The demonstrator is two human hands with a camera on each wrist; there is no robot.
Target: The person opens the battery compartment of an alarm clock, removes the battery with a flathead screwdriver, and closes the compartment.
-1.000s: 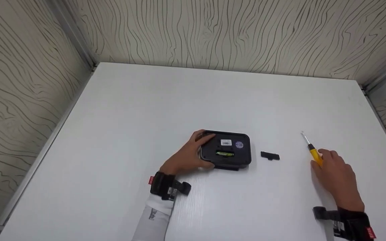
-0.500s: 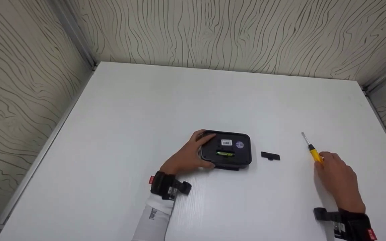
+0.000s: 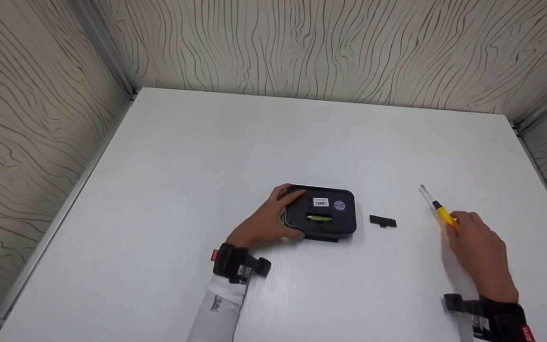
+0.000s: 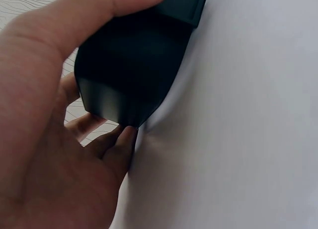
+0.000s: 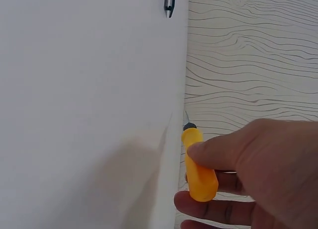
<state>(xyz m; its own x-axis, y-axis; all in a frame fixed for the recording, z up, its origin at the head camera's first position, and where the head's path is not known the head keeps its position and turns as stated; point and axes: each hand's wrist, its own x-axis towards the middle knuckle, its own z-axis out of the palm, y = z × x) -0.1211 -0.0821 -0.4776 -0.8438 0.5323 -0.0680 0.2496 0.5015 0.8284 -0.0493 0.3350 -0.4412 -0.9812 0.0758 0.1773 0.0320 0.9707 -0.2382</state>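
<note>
My left hand (image 3: 265, 223) grips the left end of a black, round-cornered device (image 3: 297, 216), its thumb along the near side and fingers on the far side. Its upward face bears a white barcode label (image 3: 321, 202), a round purple sticker (image 3: 339, 205) and an uncovered slot holding a green battery (image 3: 319, 218). The left wrist view shows the dark device (image 4: 134, 65) between thumb and fingers. My right hand (image 3: 480, 249) holds a screwdriver by its yellow handle (image 5: 198, 172), with the metal shaft (image 3: 427, 194) pointing away and to the left. Part of the handle is hidden by the fingers in the head view.
A small black battery cover (image 3: 383, 221) with a tab lies on the white table (image 3: 207, 156) just right of the device. Wood-patterned panels (image 3: 302, 47) stand around the far edge and the sides.
The screwdriver's tip has swung slightly left, with the right hand shifting a little. My left hand, the device and the battery cover stay in place.
</note>
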